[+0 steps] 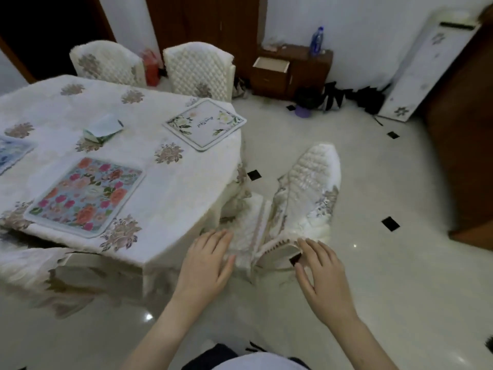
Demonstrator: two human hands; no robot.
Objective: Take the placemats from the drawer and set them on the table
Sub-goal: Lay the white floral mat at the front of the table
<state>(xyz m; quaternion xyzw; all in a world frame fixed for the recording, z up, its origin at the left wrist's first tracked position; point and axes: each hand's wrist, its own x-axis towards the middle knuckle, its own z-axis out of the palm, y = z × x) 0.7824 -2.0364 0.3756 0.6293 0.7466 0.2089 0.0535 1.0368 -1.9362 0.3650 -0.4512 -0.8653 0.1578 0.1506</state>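
- Looking down, I see three placemats lying flat on the table (165, 182), which carries a white cloth with floral motifs.
- The nearest placemat (85, 194) is rectangular with rounded corners, pale blue, covered in pink, orange and red flowers, with a light border; it sits near the table's front edge.
- The white placemat (204, 124) has green leaves and pale blooms at its corners and small script in the middle; it lies at the far right corner, just over the edge.
- A blue placemat (10, 153) is cut off by the left frame edge.
- My left hand (205, 263) rests, fingers spread, on the quilted chair (301, 193) back.
- My right hand (322, 276), fingers loosely spread, touches the chair's top rim and holds nothing.
- The drawer (270, 65) of the brown cabinet (309, 73) stands open by the far wall.
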